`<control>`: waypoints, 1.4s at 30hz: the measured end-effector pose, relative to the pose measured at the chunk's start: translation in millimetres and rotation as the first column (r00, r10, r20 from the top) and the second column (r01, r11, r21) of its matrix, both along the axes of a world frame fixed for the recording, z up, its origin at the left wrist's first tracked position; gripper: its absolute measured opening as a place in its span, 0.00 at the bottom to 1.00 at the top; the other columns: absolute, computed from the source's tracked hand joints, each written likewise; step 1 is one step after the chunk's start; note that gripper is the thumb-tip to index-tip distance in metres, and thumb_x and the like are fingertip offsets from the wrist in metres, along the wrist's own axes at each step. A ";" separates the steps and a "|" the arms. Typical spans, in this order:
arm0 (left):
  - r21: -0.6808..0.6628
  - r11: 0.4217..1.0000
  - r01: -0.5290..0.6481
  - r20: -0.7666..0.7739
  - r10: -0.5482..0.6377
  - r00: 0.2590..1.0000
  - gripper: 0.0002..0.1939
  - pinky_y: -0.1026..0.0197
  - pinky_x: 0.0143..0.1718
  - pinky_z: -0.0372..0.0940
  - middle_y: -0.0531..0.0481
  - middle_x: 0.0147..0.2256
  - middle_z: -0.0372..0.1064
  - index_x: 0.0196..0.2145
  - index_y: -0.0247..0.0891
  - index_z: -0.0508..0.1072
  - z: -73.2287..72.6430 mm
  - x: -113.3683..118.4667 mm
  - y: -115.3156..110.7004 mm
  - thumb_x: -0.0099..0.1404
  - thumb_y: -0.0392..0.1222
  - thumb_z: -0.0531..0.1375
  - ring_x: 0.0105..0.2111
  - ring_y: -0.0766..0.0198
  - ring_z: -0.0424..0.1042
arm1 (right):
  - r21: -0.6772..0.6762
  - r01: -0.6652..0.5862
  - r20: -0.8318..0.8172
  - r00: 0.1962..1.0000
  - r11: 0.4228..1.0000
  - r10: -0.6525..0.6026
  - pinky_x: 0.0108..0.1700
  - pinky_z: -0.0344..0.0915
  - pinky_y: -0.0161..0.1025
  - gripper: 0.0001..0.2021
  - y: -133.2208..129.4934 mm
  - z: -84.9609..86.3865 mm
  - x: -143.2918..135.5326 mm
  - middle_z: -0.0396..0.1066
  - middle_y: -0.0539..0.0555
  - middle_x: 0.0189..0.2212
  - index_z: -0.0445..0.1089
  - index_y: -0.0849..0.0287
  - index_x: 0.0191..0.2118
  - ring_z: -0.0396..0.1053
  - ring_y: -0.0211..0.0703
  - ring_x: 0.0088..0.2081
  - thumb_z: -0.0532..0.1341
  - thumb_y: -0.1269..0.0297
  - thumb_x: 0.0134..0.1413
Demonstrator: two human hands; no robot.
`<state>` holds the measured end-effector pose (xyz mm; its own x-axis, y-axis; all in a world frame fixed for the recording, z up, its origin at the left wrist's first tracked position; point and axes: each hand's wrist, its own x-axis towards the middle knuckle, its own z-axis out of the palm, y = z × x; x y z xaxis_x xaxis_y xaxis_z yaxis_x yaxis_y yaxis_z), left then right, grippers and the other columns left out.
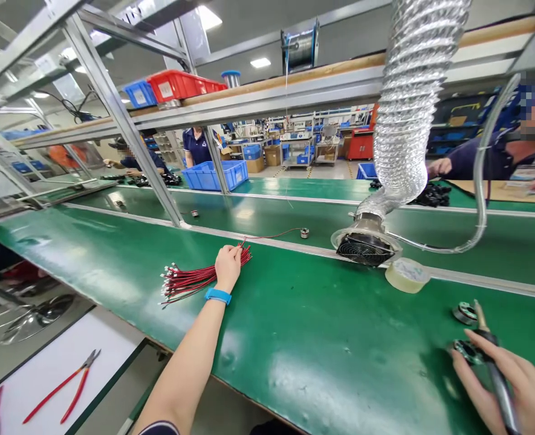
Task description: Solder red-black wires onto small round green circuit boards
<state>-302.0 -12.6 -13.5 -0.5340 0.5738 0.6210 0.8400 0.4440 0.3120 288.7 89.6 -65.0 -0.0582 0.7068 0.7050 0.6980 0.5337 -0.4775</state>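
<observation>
Red and black wires [190, 281] with small white connectors at their left ends lie in a bundle on the green bench. My left hand [228, 266] reaches over the bundle, its fingers pinched at the right-hand wire ends; how many wires it grips is hidden. At the lower right, my right hand [516, 380] is closed around a soldering iron [498, 374], tip pointing up and away. A small round part with a green circuit board [468, 350] sits at the fingertips of that hand. Just beyond it, a similar round part [465, 313] rests on the bench.
A fume extractor fan [367, 248] hangs from a silver duct [405, 103], beside a tape roll [407, 275]. Behind the metal rail, a small part [304, 232] trails a wire. Cutting pliers [79, 380] lie on a white surface lower left. Co-workers sit and stand across the bench.
</observation>
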 end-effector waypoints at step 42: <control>0.146 0.411 0.900 0.348 -0.873 0.343 0.06 0.61 0.33 0.63 0.52 0.31 0.72 0.36 0.41 0.78 12.8 282.2 16.8 0.74 0.38 0.63 0.31 0.64 0.69 | -0.245 -0.418 -0.218 0.903 0.875 0.371 0.55 0.75 0.45 0.24 -84.6 33.4 -109.5 0.68 0.57 0.51 0.65 0.49 0.66 0.75 0.47 0.51 0.62 0.69 0.67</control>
